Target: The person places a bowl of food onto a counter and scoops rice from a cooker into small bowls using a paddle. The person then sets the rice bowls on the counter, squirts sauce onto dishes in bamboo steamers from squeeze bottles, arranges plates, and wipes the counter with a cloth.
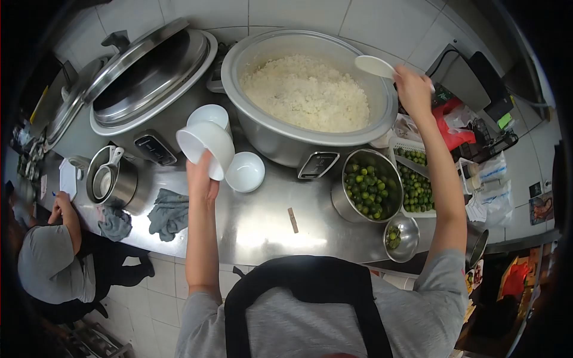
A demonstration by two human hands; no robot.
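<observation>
My left hand [203, 176] grips a white bowl [209, 143], which is tilted on its side over the counter. Close to it are another white bowl [210, 114] behind and a third white bowl [245, 172] standing upright to its right. My right hand [413, 89] holds a white rice paddle [375, 66] by its handle, with the blade over the right rim of a large rice cooker [271, 134]. Cooked white rice [307, 92] fills much of the open cooker. I cannot see the inside of the held bowl fully.
A second cooker [152, 77] with a tilted lid stands left, near a steel pot [116, 179] and grey cloths [169, 212]. On the right are a pot of green limes [371, 194], a basket [419, 212] and a small steel bowl [407, 246]. Another person [57, 262] is at far left.
</observation>
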